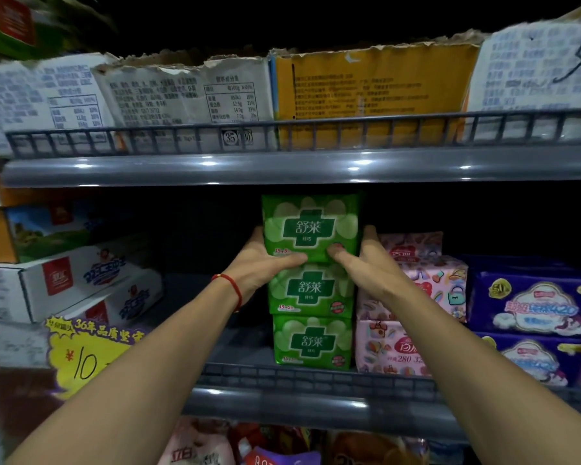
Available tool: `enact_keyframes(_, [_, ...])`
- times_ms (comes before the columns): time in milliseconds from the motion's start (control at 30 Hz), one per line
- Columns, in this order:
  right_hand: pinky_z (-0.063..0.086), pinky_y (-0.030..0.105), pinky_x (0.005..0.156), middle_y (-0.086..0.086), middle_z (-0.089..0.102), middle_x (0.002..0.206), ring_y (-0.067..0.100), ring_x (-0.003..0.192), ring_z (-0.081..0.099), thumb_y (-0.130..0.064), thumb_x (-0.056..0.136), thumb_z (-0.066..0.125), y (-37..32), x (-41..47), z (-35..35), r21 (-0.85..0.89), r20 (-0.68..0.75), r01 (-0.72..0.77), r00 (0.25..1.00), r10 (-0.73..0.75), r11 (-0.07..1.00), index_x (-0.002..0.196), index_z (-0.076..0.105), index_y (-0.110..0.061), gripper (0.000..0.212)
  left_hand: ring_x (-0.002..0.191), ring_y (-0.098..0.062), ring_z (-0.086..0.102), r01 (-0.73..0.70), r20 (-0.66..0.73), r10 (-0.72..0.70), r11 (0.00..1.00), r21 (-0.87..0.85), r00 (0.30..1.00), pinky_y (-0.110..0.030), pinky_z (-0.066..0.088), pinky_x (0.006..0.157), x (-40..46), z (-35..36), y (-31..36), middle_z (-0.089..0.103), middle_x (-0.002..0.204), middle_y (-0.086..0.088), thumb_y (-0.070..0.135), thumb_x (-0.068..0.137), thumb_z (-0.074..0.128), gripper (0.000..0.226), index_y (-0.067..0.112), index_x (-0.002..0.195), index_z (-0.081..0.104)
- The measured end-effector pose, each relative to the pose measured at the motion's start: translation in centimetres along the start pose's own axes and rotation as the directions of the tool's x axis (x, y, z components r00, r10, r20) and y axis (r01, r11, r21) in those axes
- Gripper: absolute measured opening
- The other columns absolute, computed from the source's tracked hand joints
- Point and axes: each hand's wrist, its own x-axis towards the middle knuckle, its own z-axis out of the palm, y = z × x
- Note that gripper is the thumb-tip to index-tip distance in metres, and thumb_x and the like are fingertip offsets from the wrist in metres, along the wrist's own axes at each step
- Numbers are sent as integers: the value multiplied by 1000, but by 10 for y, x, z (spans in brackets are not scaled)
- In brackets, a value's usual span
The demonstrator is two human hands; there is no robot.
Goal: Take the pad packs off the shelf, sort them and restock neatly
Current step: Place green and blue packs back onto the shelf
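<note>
Clearly both hands steady the top green pad pack [311, 226]: the left hand [265, 263] and right hand [366, 263] clamp its sides, thumbs across the front, likely squaring it on the green stack [311, 317] beneath the fingers [257, 233], beside pink packs [410, 307].

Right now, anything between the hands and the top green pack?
Nothing visible. The left hand and right hand already hold the top green pack by its sides, thumbs on its front. It sits on two more green packs.
</note>
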Motion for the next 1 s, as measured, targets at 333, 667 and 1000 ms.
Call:
enact_keyframes(333, [39,49,104,15,71,109,37,109,63,-48,101,54,11,-13,33,-452,-399,-48,904,-154,891,141,47,-8,57,96,-20,75,9,-114,-12,1000,-25,993,-39,61,84,9,12,-19,74,111,-5,13,77,87,60,20,124,50])
enact_keyframes(667, [21,50,123,7,73,89,29,97,69,-39,103,53,23,-14,51,-520,-440,-37,868,-230,854,134,51,-11,41,95,-23,75,137,-69,-149,979,-153,986,-39,61,82,15,12,-17,74,114,-8,7,85,79,58,17,133,49])
enact_keyframes(1000, [14,58,124,11,42,154,29,148,32,-33,98,59,61,-68,57,-625,-421,70,809,-411,778,154,36,-19,62,104,-7,71,113,-35,-116,990,-79,993,-23,59,78,-43,10,-61,70,124,3,10,87,78,79,27,151,35])
